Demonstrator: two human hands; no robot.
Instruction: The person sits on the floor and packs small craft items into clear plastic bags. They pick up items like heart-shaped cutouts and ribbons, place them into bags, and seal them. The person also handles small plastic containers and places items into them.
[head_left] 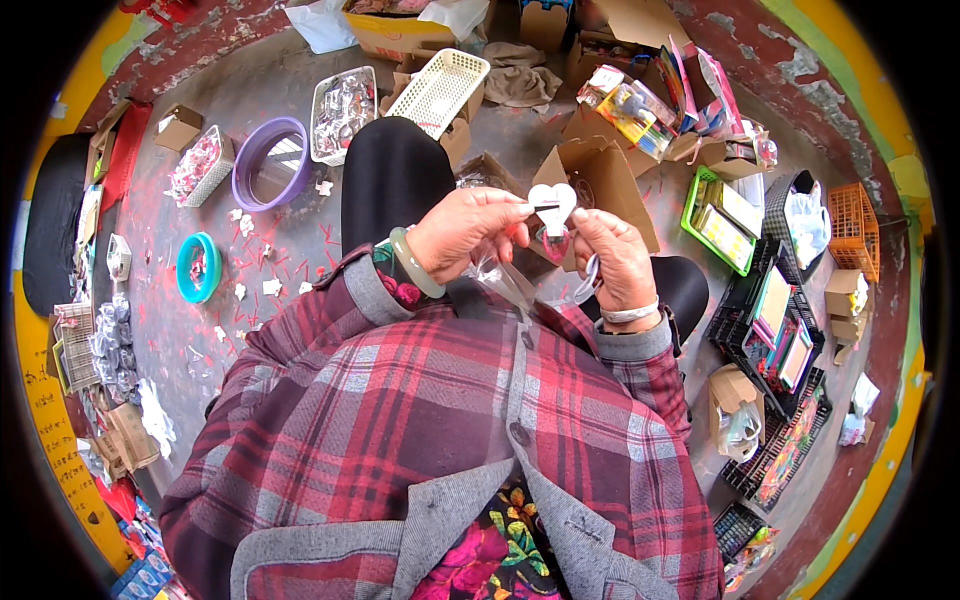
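Above my lap, a white heart-shaped card [552, 205] with a dark slot or mark across it is held between both hands. My left hand [470, 228] pinches its left edge with thumb and finger. My right hand [615, 258] has its fingertips closed at the card's lower right side. Just under the card hangs a small shiny pink piece [556, 244]; what it is I cannot tell. Below my left hand there is a clear plastic bag [503, 282]. A pale loop [588, 278] shows under my right fingers, its kind unclear.
An open cardboard box [610, 190] stands beyond my hands. To the left are a purple basin [272, 165], a teal bowl [199, 268] and a white basket [343, 112] of small wrapped items. Black crates [770, 325] and a green tray [718, 220] sit at right. Scraps litter the floor.
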